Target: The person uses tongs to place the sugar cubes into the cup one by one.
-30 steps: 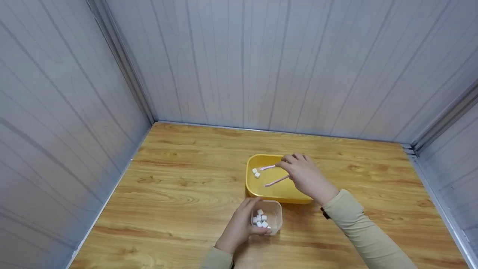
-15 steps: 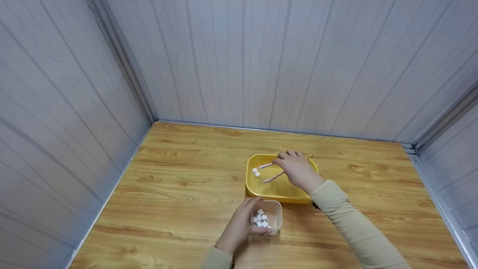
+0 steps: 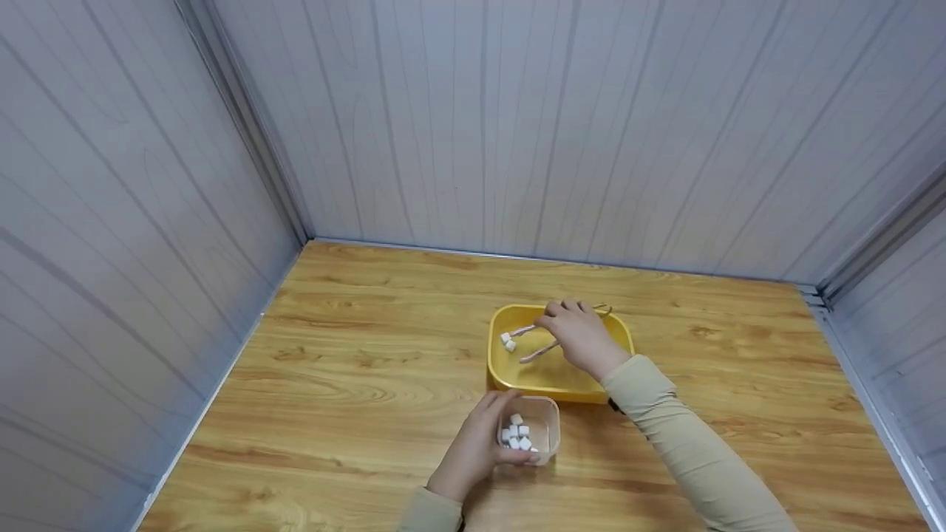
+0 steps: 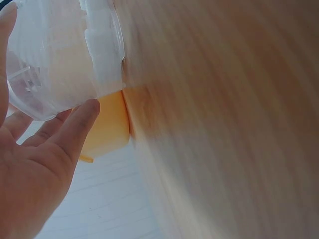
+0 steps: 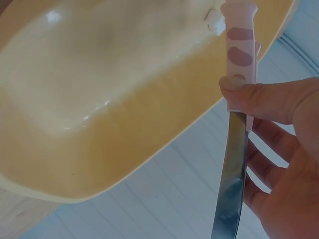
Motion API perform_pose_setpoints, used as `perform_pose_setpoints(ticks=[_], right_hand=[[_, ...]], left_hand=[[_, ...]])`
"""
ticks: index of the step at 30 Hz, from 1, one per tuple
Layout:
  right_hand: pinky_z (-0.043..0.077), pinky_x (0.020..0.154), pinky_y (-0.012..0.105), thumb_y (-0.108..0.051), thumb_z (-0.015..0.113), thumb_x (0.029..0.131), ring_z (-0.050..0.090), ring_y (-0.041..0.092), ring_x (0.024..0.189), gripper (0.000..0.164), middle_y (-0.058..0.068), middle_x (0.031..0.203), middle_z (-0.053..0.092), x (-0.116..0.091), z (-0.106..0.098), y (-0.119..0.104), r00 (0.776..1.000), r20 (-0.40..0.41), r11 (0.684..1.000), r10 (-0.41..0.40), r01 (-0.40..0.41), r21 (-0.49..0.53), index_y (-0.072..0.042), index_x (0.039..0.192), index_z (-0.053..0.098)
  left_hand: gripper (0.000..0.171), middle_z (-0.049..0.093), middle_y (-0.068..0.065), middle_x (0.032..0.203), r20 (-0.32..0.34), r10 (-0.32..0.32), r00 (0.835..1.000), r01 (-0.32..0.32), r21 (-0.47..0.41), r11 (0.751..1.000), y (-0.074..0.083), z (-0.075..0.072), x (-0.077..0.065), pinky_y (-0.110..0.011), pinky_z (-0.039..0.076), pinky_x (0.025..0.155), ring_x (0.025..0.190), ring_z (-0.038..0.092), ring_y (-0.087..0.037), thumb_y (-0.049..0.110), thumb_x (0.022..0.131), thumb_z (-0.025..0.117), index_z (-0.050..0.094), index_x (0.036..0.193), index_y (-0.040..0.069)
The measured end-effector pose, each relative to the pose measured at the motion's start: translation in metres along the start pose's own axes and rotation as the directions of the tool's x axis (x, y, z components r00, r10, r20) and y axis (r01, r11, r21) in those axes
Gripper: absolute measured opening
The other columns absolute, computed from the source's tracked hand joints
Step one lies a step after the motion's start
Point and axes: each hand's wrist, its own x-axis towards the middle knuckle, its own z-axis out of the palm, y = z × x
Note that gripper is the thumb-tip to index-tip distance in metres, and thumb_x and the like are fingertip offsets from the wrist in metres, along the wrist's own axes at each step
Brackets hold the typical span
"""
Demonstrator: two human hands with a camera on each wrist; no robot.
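Observation:
My right hand [image 3: 580, 336] holds metal tongs [image 5: 240, 47] with pink-and-white tips, over the yellow bin [image 3: 491, 366]. The tongs' arms stand apart, one tip close beside two small white cubes [image 3: 508, 341] at the bin's left end. In the right wrist view, a white cube [image 5: 215, 22] shows next to the tip and my thumb presses along one arm. My left hand [image 3: 477, 443] grips a small clear plastic container [image 3: 551, 425] by its left side. Several white cubes [image 3: 515, 436] lie inside it.
The wood-patterned table [image 3: 355, 414] carries both containers, the clear one just in front of the yellow bin. Pale panelled walls [image 3: 473, 133] enclose the table at the back, left and right.
My right hand has moved left over the yellow bin, and the tongs' back end has come into view. The tips have shifted slightly left. My left hand and its container stay in place.

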Motion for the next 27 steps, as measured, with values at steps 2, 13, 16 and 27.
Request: perform_pose_setpoints(ticks=[2, 13, 16, 27], right_hand=[[0.043, 0.093, 0.05, 0.007, 0.073, 0.078, 0.052, 0.029, 0.101, 0.041, 0.006, 0.105, 0.059, 0.001, 0.002, 0.0, 1.0, -0.001, 1.0, -0.004, 0.004, -0.002, -0.014, 0.112, 0.07], [0.043, 0.087, 0.046, 0.009, 0.07, 0.079, 0.051, 0.027, 0.096, 0.037, 0.005, 0.101, 0.06, 0.004, 0.014, -0.003, 0.998, -0.057, 1.0, -0.017, 0.017, 0.003, -0.015, 0.108, 0.071], [0.044, 0.085, 0.046, 0.008, 0.07, 0.08, 0.051, 0.027, 0.094, 0.035, 0.005, 0.098, 0.06, 0.004, 0.018, -0.004, 0.997, -0.078, 1.0, -0.027, 0.027, -0.007, -0.015, 0.106, 0.072], [0.043, 0.085, 0.046, 0.003, 0.071, 0.08, 0.05, 0.028, 0.094, 0.032, 0.007, 0.101, 0.061, 0.007, 0.023, -0.005, 0.995, -0.1, 1.0, -0.027, 0.026, -0.006, -0.013, 0.107, 0.071]], left_hand=[[0.092, 0.05, -0.003, 0.129, -0.004, 0.014, 1.0, -0.014, 0.006, 1.0, 0.0, 0.0, -0.001, -0.039, 0.037, 0.106, 0.12, 0.047, -0.018, 0.04, 0.061, 0.086, 0.045, 0.141, 0.018], [0.092, 0.051, -0.002, 0.128, -0.022, 0.033, 0.999, -0.032, 0.008, 0.999, -0.002, 0.0, -0.001, -0.038, 0.037, 0.105, 0.118, 0.049, -0.018, 0.039, 0.06, 0.086, 0.046, 0.14, 0.017], [0.092, 0.051, -0.003, 0.128, -0.026, 0.034, 0.999, -0.034, 0.011, 0.999, -0.003, 0.001, -0.001, -0.037, 0.037, 0.106, 0.118, 0.049, -0.018, 0.04, 0.06, 0.086, 0.046, 0.14, 0.018], [0.092, 0.05, -0.001, 0.13, -0.01, 0.006, 1.0, -0.006, 0.013, 1.0, -0.001, 0.0, -0.001, -0.039, 0.036, 0.106, 0.12, 0.046, -0.015, 0.045, 0.06, 0.084, 0.046, 0.14, 0.021]])
